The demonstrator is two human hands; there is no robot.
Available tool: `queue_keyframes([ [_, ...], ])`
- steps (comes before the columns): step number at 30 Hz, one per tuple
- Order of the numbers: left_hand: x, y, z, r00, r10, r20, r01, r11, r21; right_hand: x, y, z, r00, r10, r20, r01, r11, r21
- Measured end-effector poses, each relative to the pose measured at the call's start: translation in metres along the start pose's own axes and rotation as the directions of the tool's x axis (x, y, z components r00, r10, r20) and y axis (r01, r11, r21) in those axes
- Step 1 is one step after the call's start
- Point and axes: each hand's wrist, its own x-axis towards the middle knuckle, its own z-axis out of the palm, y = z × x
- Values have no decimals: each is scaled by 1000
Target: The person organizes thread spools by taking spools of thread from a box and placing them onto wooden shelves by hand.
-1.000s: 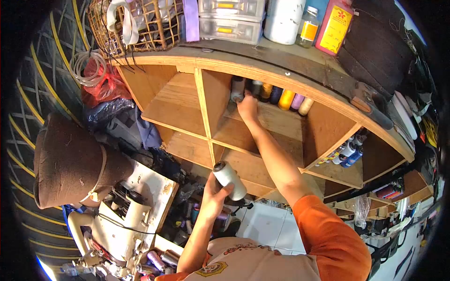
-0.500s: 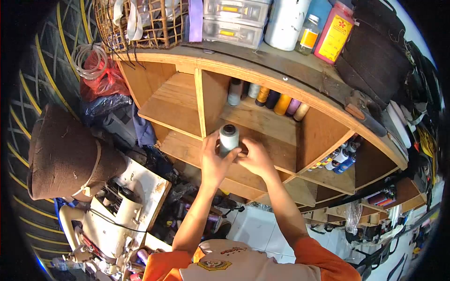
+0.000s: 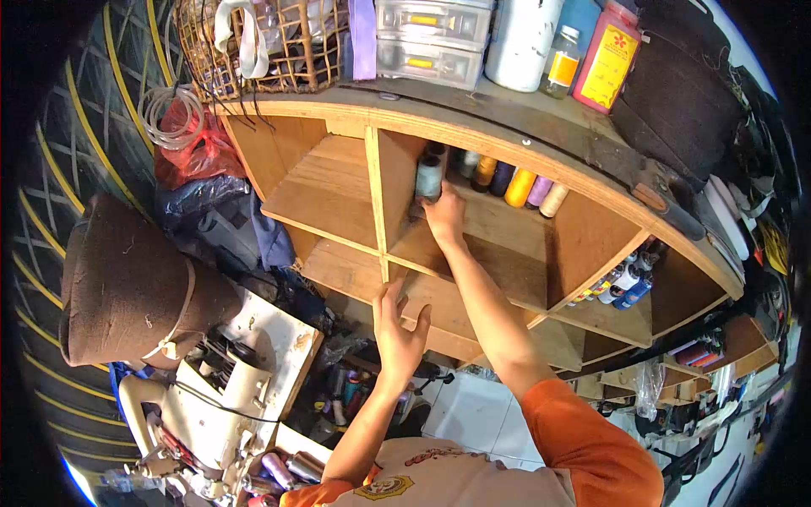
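My right hand [image 3: 445, 213] reaches into the upper middle compartment of the wooden shelf [image 3: 377, 182], closed on a pale blue-grey thread spool [image 3: 428, 178]. The spool stands upright at the left end of a row, in front of a darker spool partly hidden behind it. To its right are several more spools, among them a yellow spool [image 3: 519, 187], a purple spool [image 3: 539, 193] and a cream spool [image 3: 554, 200]. My left hand [image 3: 399, 334] hangs in front of the lower shelf with its fingers spread, holding nothing.
A sewing machine [image 3: 207, 414] stands on a white table at lower left, beside a brown fabric piece [image 3: 135, 287]. On the shelf top are a wicker basket [image 3: 262, 51], clear drawers [image 3: 431, 42] and a pink bottle [image 3: 605, 57]. Small bottles [image 3: 625, 283] fill a compartment at right.
The blue-grey spool, held between both hands before, is now in the upper compartment with my right hand on it. My left hand has let go and moved down, its fingers opening.
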Motion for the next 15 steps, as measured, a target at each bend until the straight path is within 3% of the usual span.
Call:
queue_keyframes([
  [4,-3,-6,-5,1000,-15,5,14,999,47,0,4,7,999,34,-28,-34,999,8],
  [9,-8,-4,3,998,23,64,-25,999,31,-2,7,2,1000,24,8,-25,989,148],
  [11,-15,-6,7,996,38,82,-39,999,6,-3,8,6,988,105,112,-124,977,174],
  [14,-27,7,11,992,30,125,-31,1000,5,-22,2,-10,973,-76,-216,104,988,119],
  [15,-32,11,11,986,32,167,-34,999,10,-34,2,-21,990,-56,-130,90,958,271],
])
